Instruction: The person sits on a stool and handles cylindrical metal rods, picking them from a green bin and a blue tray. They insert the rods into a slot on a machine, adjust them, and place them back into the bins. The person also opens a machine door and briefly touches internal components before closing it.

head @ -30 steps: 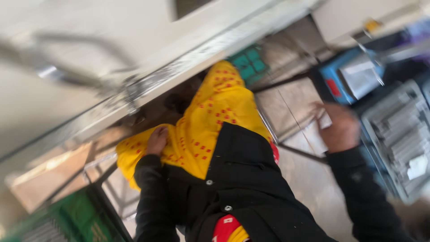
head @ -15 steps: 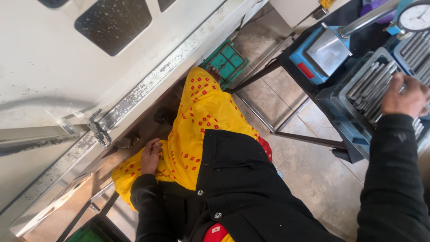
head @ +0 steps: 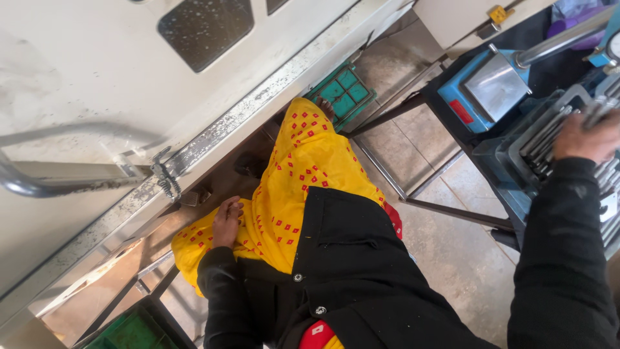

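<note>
Head view: right hand lies loosely curled on grey metal rods stacked in a blue tray, seemingly picking 1; left hand rests relaxed, empty, on yellow cloth, likely for support.

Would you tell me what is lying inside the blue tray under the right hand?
The blue tray holds a row of grey metal rods, packed side by side. The right hand rests on them and covers their far ends; the tray's floor beneath is hidden.
</note>
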